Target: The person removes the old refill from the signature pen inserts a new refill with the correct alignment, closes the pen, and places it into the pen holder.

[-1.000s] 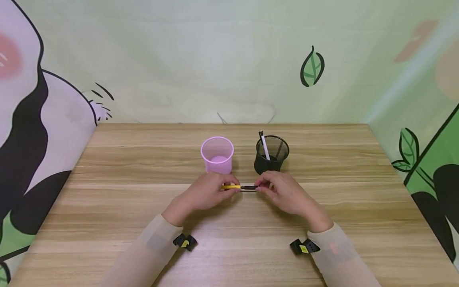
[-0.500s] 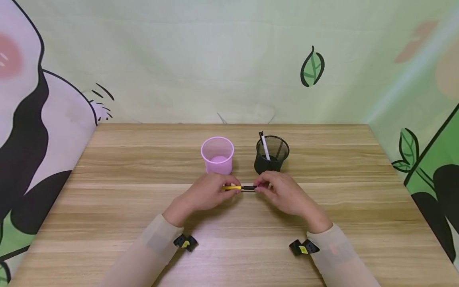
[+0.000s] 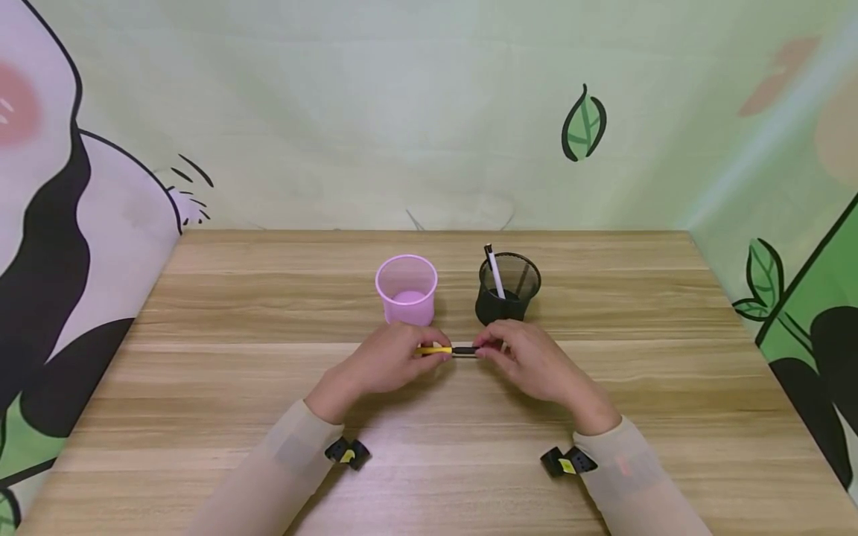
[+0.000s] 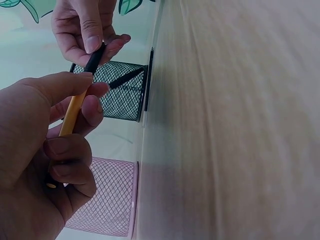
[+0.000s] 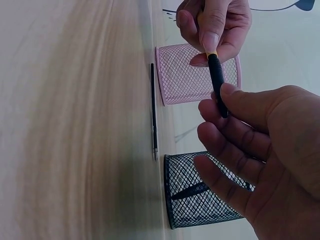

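- Evidently both hands share one yellow-and-black pen [image 3: 439,350], which lies level between them, above the table [image 3: 429,476].
- The left hand [image 3: 392,359] pinches the yellow barrel between thumb and fingers, close to where the black section begins; its other fingers curl in by the rear end.
- The right hand [image 3: 536,361] pinches the black end between thumb and index finger, its tip at the fingertips; the other fingers curve loosely, apart from the pen.
- Below the pen, on the table, lies a thin dark rod [image 5: 154,107], touched by neither hand.
- Just beyond the left hand stands a pink mesh cup [image 3: 410,314].
- Just beyond the right hand stands a black mesh cup [image 3: 497,311], with a white pen [image 3: 497,277] leaning inside.
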`<state>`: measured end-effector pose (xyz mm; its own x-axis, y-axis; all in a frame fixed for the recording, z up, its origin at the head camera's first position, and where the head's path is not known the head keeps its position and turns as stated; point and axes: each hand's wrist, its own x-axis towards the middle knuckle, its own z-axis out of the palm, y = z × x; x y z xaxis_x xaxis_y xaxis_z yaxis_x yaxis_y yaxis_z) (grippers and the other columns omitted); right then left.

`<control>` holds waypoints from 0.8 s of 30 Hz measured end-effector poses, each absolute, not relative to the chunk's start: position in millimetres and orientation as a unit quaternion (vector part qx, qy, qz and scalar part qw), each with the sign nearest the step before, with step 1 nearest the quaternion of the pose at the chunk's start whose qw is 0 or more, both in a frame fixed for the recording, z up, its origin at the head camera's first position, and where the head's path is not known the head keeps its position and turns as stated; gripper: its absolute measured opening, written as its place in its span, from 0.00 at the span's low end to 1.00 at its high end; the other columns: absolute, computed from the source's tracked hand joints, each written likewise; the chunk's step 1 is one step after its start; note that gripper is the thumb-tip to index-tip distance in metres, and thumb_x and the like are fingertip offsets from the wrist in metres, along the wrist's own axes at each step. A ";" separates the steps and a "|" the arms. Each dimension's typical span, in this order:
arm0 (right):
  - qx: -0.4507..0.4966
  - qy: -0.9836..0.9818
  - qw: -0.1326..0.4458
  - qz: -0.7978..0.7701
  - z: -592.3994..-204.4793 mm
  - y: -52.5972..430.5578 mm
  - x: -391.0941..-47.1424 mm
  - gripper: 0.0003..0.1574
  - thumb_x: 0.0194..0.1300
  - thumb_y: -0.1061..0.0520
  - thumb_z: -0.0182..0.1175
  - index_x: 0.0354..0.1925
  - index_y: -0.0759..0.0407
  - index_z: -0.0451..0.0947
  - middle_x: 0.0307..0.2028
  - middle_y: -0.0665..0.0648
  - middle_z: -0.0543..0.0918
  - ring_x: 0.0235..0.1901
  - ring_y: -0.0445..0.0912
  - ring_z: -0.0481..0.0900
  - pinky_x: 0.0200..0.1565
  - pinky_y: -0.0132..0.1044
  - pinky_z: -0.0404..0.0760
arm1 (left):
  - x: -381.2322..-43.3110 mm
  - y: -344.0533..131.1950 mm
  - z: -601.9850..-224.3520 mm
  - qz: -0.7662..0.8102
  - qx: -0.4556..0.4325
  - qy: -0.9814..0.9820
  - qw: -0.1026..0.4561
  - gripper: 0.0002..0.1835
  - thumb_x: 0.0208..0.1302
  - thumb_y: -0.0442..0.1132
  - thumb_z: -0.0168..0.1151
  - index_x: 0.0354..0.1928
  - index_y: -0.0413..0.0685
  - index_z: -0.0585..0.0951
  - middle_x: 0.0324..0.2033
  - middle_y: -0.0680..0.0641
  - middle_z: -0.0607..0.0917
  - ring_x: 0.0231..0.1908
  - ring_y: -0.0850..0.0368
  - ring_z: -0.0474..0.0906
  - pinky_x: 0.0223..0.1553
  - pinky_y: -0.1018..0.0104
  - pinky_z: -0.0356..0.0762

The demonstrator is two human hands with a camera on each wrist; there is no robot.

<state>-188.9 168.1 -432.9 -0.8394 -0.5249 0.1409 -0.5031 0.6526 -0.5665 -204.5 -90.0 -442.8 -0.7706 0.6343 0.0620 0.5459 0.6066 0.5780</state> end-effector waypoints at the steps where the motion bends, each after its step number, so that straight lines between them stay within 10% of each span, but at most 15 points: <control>1: -0.284 0.909 0.016 -0.305 -433.1 168.1 -188.9 0.05 0.72 0.56 0.66 0.46 0.51 0.86 0.40 0.47 0.87 0.40 0.40 0.81 0.45 0.40 0.80 | -204.5 -89.9 -443.1 0.297 0.330 0.893 0.074 0.07 0.74 0.48 0.64 0.46 0.59 0.87 0.27 0.62 0.82 0.28 0.65 0.74 0.35 0.67 0.74; 24: -0.312 0.908 -0.004 -0.279 -435.3 166.5 -189.8 0.08 0.75 0.57 0.62 0.47 0.54 0.87 0.34 0.47 0.85 0.34 0.40 0.75 0.42 0.39 0.77 | -204.3 -89.7 -444.7 0.297 0.352 0.886 0.055 0.11 0.75 0.48 0.63 0.54 0.61 0.87 0.39 0.61 0.88 0.31 0.65 0.77 0.35 0.68 0.75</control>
<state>-189.8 166.5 -435.3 -0.8050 -0.5646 0.1820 -0.5695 0.6497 -0.5036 -204.3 -89.7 -444.7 -0.7467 0.6559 0.1106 0.5900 0.5764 0.5654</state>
